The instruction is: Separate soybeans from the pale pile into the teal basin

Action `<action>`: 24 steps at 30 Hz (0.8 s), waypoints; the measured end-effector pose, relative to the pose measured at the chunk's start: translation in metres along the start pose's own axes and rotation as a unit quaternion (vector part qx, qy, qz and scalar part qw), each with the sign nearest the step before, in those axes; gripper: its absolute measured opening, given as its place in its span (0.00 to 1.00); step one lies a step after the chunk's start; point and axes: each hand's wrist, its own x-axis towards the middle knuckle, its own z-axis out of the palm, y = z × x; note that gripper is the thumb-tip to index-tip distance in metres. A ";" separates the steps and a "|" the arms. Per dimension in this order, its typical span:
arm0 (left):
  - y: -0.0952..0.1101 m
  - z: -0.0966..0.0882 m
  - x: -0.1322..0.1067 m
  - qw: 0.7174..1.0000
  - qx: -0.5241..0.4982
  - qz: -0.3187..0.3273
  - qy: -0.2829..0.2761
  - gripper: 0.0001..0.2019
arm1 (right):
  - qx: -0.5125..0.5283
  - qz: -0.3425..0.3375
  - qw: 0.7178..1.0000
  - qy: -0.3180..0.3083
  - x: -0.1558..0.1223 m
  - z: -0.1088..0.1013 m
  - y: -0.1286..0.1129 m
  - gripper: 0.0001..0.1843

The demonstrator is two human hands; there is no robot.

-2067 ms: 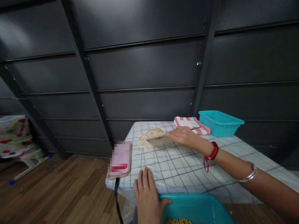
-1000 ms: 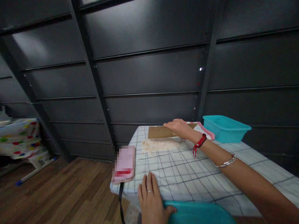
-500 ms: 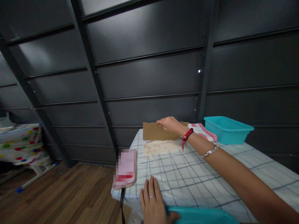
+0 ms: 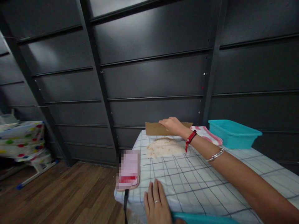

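Note:
My right hand [image 4: 173, 126] reaches to the far end of the checked tablecloth [image 4: 201, 174] and grips the top edge of a brown cardboard piece [image 4: 154, 129], which stands on edge behind a pile of pale grain [image 4: 164, 147]. The wrist carries a red band, and a silver bangle sits further up the arm. My left hand [image 4: 157, 206], with a ring on one finger, lies at the near table edge, fingers straight and close together, thumb against the rim of a teal tub [image 4: 203, 217].
A second teal tub [image 4: 233, 133] and a pink-striped cloth [image 4: 206, 134] sit at the far right of the table. A pink pouch [image 4: 129, 169] hangs at the table's left edge. Dark metal panels form the wall behind. Wooden floor and spotted fabric [image 4: 22, 144] lie at left.
The cardboard went from lying tilted with grain on it to standing on edge behind the pile. The grain now lies heaped on the cloth. My left hand stayed put.

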 end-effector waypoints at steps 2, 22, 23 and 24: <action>0.001 0.001 -0.001 1.000 -0.001 -0.005 -0.002 0.46 | -0.003 -0.011 1.000 -0.004 -0.001 -0.001 -0.002 0.12; -0.022 0.013 -0.003 0.995 -0.045 0.042 -0.079 0.53 | -0.002 -0.130 0.991 0.020 -0.020 -0.018 -0.027 0.10; -0.022 0.013 -0.002 0.995 -0.045 0.041 -0.080 0.54 | 0.000 -0.132 0.991 0.025 -0.019 -0.019 -0.028 0.11; -0.022 0.013 -0.002 0.995 -0.045 0.042 -0.081 0.54 | 0.003 -0.137 0.990 0.030 -0.019 -0.019 -0.029 0.11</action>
